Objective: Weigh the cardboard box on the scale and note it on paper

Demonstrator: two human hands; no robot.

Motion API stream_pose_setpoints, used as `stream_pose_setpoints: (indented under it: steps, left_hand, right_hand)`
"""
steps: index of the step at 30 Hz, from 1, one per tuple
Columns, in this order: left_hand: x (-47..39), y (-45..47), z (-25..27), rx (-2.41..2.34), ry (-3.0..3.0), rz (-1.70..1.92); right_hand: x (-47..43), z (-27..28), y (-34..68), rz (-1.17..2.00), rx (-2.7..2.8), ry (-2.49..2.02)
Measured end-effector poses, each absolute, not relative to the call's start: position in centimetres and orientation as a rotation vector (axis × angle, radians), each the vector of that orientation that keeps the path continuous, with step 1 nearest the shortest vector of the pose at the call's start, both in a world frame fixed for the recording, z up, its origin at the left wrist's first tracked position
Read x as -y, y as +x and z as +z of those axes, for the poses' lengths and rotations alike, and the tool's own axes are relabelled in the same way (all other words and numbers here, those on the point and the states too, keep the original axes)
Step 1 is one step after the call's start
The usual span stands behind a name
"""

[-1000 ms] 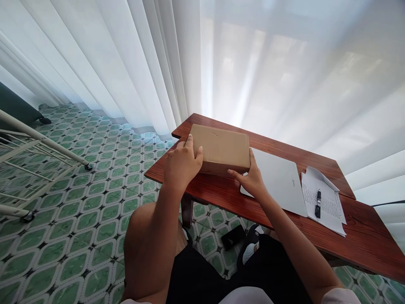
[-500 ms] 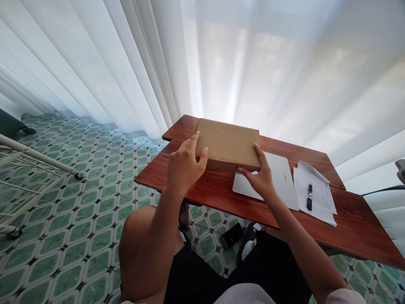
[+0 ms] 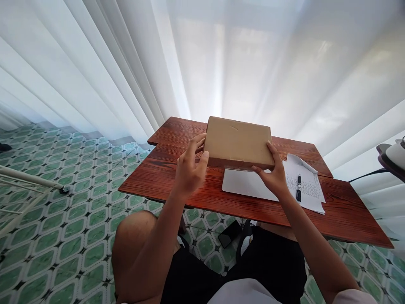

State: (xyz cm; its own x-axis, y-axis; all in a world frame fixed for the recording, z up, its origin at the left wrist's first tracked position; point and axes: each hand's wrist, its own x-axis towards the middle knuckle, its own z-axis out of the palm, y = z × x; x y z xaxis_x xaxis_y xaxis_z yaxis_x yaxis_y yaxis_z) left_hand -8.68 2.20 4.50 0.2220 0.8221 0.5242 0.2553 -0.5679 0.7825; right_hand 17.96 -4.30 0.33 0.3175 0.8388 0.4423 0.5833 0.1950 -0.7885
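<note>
- Cardboard box (image 3: 238,141): a flat brown box with its lid closed, held at the middle of the wooden table (image 3: 177,185). Its near right portion overlaps the far edge of the white laptop (image 3: 247,185). Whether the underside rests on the laptop or sits just above it cannot be determined.
- Left hand (image 3: 189,169): positioned at the box's left end. The fingers are curled and close together, with fingertips against the left side wall and the thumb near the lower front corner. The hand grips the box.
- Right hand (image 3: 274,175): positioned at the box's near right corner. The thumb lies along the right edge of the top face; the remaining fingers press the front wall from below. The hand grips the box.
- White laptop: closed, lying flat on the table just in front of the box, partly covered by the right hand.
- Paper sheets (image 3: 308,188): white, with printed text, touching the laptop's right edge; one corner is folded up.
- Black pen (image 3: 298,188): lies on the paper sheets, pointing away from the person.
- White curtain (image 3: 202,59): hangs directly behind the table.
- Tiled floor (image 3: 63,211): green and white pattern, to the left of the table and beneath it.
</note>
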Motion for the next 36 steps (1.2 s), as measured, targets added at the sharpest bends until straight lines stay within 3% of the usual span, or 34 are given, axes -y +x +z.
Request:
stream_pose_setpoints:
  steps: [16,36]
  left_hand:
    - [-2.1,-3.7,1.2,-0.488,1.671,1.143]
    - [-2.6,-1.7,-1.3,-0.486,1.638,0.986]
  right_hand:
    - [8.0,-1.0,25.0,0.218,1.269,-1.619]
    - [9.3,-2.3,27.7,0.246,1.303,-1.728]
